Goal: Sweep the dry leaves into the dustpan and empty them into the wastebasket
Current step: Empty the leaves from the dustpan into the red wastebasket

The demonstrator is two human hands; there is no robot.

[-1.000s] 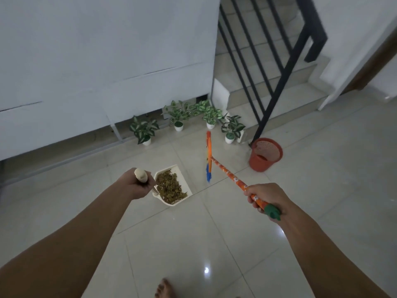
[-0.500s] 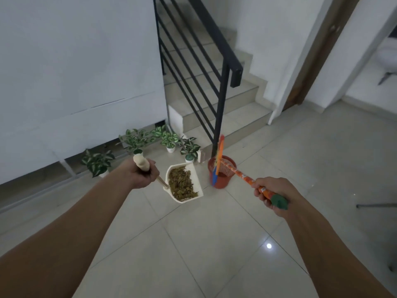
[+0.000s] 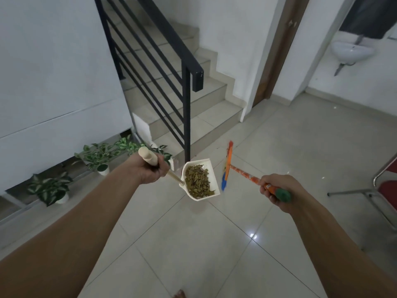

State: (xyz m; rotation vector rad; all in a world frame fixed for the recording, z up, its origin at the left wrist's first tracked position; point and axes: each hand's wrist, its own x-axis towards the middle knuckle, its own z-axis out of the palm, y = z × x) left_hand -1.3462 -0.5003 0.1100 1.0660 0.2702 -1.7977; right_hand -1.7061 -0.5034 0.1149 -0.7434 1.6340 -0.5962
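- Evidently the sweeping part is looking finished: the dry leaves (image 3: 197,181) are lying heaped inside the dustpan (image 3: 213,177), and no loose leaves are showing on the visible floor (image 3: 193,244).
- The left hand (image 3: 151,171) is gripping the dustpan's wooden handle (image 3: 148,157), fingers curled fully round it. It is holding the pan off the floor, roughly level, with the leaves facing up.
- The right hand (image 3: 277,190) is clasping the broom (image 3: 242,174) near its green end cap, fingers wrapped round the orange shaft. The broom head is sitting just right of the dustpan, apart from it; whether it is touching the floor cannot be told.
- By judgement, the emptying is what is remaining. The wastebasket is not showing in this view, so its place cannot be told. The pan is hovering in front of the foot of the black stair railing (image 3: 187,117).
- Counts are running as follows: one dustpan, one broom, one heap of leaves (too many to count singly), two hands, both occupied.
- Also showing are potted plants (image 3: 49,188) along the wall, four as far as can be told, one partly hidden behind the left hand. One wall sink (image 3: 352,51), part of one red chair (image 3: 386,186) and one bare foot (image 3: 179,294) are showing too.
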